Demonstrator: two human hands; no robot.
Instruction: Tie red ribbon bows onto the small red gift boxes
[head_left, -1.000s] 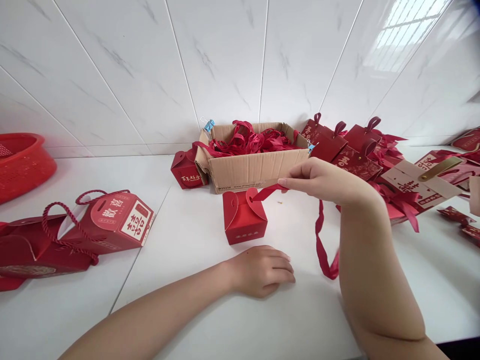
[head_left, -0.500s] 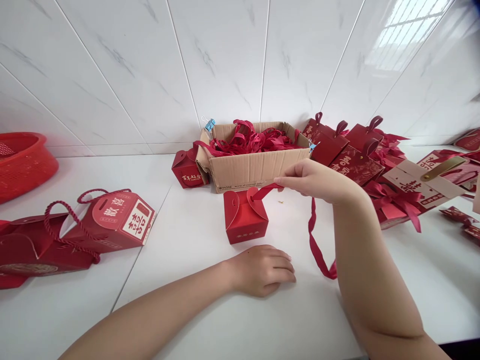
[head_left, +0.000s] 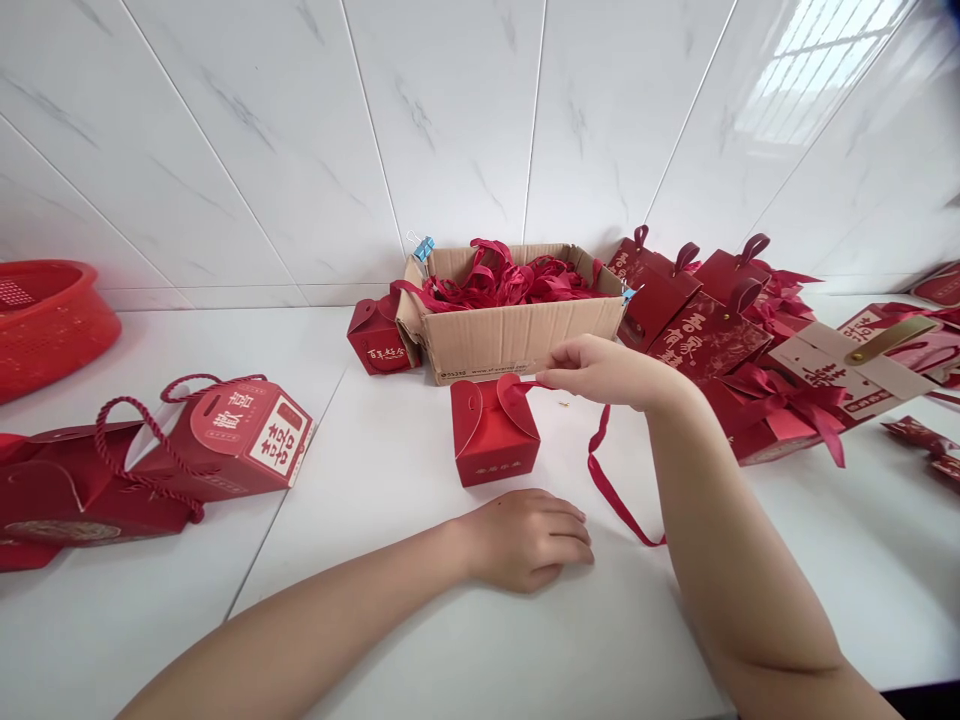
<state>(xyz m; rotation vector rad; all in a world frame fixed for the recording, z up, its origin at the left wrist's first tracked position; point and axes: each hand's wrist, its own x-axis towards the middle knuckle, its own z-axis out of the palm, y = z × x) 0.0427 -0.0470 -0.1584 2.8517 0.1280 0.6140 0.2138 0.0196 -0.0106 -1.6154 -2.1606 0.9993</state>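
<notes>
A small red gift box [head_left: 495,440] stands upright on the white table. My right hand [head_left: 592,372] pinches a red ribbon [head_left: 611,492] just right of the box's top flap. One end of the ribbon meets the slot in that flap, and the rest hangs below my hand in a loop onto the table. My left hand [head_left: 529,540] rests palm down in front of the box, not touching it, with its fingers loosely bent and nothing visible in them.
Behind the box is a cardboard carton [head_left: 525,338] heaped with red ribbons. Beside it sits another red box [head_left: 379,338]. Rope-handled boxes [head_left: 225,440] and a red basket [head_left: 56,335] lie left, several decorated boxes [head_left: 705,330] right.
My right hand has moved left and slightly down, closer to the box's flap. The hanging ribbon has shifted left. My left hand rests in nearly the same place.
</notes>
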